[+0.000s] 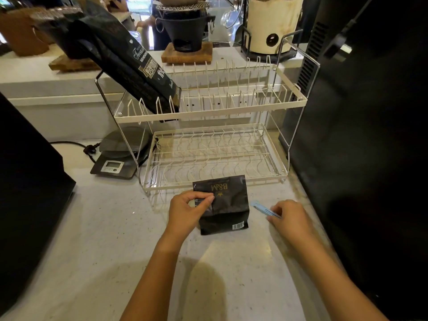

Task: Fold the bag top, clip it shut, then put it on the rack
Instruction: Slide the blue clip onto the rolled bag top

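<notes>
Two hands work on the pale surface [92, 228]: the left hand [185, 210] pinches the left edge of a small black bag [223, 205] lying flat just near of the white rack [208, 107]; the right hand [290, 220] grips a blue clip [261, 208] right of it. Another, larger bag [129, 63] leans in the rack's upper tier, far left.

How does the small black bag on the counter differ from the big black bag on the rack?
The small bag lies flat on the counter, with the left hand pinching its edge. The big bag is much larger, leans tilted in the rack's upper tier, and no hand touches it. Both are dark with printed lettering.
</notes>
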